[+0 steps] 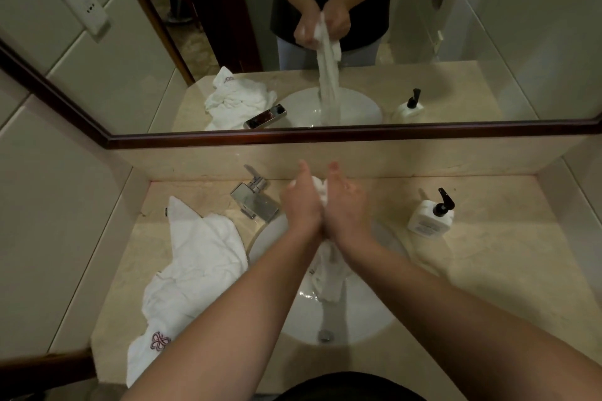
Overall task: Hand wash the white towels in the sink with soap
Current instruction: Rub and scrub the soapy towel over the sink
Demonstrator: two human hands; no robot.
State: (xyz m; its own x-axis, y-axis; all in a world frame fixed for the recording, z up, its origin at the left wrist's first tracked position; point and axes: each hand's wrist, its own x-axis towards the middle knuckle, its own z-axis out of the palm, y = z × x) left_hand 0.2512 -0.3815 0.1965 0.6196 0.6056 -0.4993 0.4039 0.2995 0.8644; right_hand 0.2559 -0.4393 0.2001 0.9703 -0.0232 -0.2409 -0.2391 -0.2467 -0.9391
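A wet white towel (329, 273) hangs twisted between my palms, its lower end trailing into the round white sink (365, 312). My left hand (301, 202) and my right hand (347, 205) press together around its upper part, above the basin. A bit of the towel shows between my fingers at the top. A second white towel (192, 267) with a pink embroidered logo lies crumpled on the counter left of the sink. A white soap bottle (430, 218) with a black pump stands on the counter to the right.
A chrome tap (255, 197) sits at the back left of the basin. The beige marble counter (482, 264) surrounds the sink. A framed mirror (325, 42) on the wall behind reflects the hands and towel. Tiled walls close in on both sides.
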